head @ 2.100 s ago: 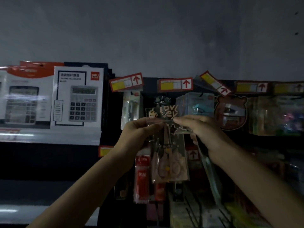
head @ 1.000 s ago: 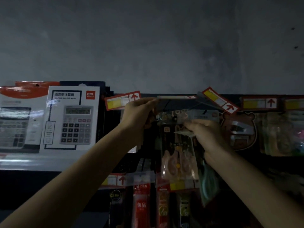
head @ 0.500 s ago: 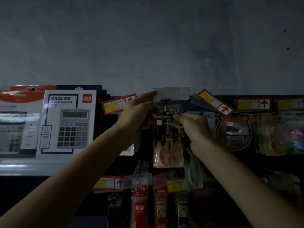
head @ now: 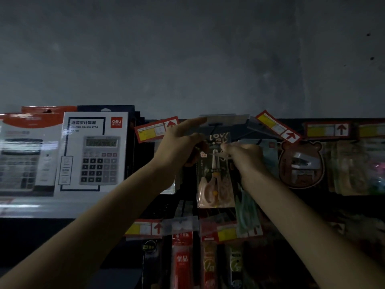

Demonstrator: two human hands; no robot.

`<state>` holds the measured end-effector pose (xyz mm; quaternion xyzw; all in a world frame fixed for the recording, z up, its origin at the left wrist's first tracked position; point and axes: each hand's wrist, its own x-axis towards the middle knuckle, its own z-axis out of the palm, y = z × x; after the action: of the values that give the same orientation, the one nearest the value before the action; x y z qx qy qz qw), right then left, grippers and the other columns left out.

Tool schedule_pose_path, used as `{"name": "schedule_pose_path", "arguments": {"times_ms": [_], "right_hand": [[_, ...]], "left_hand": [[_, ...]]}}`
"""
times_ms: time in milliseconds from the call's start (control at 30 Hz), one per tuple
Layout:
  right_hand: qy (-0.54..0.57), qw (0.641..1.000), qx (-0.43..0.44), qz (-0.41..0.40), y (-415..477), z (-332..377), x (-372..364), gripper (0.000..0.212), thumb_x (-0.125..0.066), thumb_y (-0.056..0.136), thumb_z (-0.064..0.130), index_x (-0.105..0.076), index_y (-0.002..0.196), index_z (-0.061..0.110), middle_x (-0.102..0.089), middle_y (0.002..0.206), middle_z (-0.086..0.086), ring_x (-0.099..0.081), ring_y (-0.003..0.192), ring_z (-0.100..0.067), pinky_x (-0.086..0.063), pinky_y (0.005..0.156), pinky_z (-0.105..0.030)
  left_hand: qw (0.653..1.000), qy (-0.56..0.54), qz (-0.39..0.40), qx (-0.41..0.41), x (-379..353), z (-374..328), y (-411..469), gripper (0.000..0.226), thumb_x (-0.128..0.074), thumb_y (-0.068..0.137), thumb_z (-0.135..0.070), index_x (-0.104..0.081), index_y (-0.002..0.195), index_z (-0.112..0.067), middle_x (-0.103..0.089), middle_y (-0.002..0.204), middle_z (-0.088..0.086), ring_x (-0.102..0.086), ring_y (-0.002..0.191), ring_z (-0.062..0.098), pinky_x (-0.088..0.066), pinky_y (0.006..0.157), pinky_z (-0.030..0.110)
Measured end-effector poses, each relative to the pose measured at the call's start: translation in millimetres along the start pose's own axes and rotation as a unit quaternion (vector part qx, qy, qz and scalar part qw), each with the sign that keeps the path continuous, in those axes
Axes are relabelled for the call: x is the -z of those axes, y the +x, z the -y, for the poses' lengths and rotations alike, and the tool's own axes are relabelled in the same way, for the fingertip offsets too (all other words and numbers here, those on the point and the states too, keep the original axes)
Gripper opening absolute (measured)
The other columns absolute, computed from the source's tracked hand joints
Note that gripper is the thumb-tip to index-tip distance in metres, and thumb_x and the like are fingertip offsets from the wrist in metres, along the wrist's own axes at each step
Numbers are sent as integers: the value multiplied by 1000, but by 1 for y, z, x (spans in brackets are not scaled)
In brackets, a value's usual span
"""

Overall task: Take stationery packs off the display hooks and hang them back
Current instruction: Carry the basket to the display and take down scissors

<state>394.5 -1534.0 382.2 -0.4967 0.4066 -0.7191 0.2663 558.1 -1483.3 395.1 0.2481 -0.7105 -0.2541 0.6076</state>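
Well left of the raised price flap (head: 225,118), two calculator boxes (head: 93,153) face front. The left hand (head: 179,147) sits just below and left of the flap. Its forefinger is straight and props the flap up. Its other fingers are curled beside the pack's top corner, and it cannot be told whether they pinch it.

Directly under the flap hangs the one scissors pack (head: 215,174). Two seconds ago both hands held it low in front of the display, and it has since been carried up to the hook (head: 213,128). The taking-off looks done and the re-hanging nearly finished, though the dim view does not show whether the hole is over the wire.

Below and right of the flap, the right hand (head: 245,156) pinches the pack's upper right edge between thumb and fingertips. Further right of the flap are one tilted arrow tag (head: 278,129), one level arrow tag (head: 327,130) and one bear-shaped pack (head: 300,163).
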Motion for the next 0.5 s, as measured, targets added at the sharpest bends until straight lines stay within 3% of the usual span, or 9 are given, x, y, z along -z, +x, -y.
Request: {"name": "schedule_pose_path", "arguments": {"times_ms": [100, 233, 333, 500], "right_hand": [[-9, 1000, -10, -6, 0, 0, 1, 15, -74, 91, 24, -70, 98, 11, -73, 90, -9, -71, 80, -23, -56, 67, -32], [-12, 999, -26, -15, 4, -2, 1, 24, -80, 85, 24, -71, 98, 5, -75, 87, -15, -73, 75, -29, -61, 70, -37], [-9, 999, -37, -2, 5, -1, 1, 20, -79, 86, 19, -72, 97, 4, -75, 84, -16, -72, 70, -27, -57, 63, -31], [-29, 997, -66, 36, -1, 3, 7, 23, -77, 87, 23, -72, 103, 7, -77, 85, -14, -75, 76, -28, -60, 71, -35]], "left_hand": [[993, 104, -36, -31, 3, 14, -12, 25, -54, 105, -14, -69, 123, -24, -70, 83, 3, -61, 63, 10, -46, 52, 20], [961, 264, -70, -42, 3, 44, -38, 11, -60, 101, -20, -69, 97, -25, -71, 86, -3, -70, 69, 13, -60, 58, 37], [972, 231, -36, 25, 0, 66, -44, 14, -66, 99, -33, -69, 110, -26, -75, 96, -6, -73, 77, 4, -57, 60, 23], [991, 107, -11, 85, -4, 73, -44, 21, -75, 94, -21, -66, 112, -20, -76, 95, 0, -76, 79, 11, -59, 62, 26]]}}
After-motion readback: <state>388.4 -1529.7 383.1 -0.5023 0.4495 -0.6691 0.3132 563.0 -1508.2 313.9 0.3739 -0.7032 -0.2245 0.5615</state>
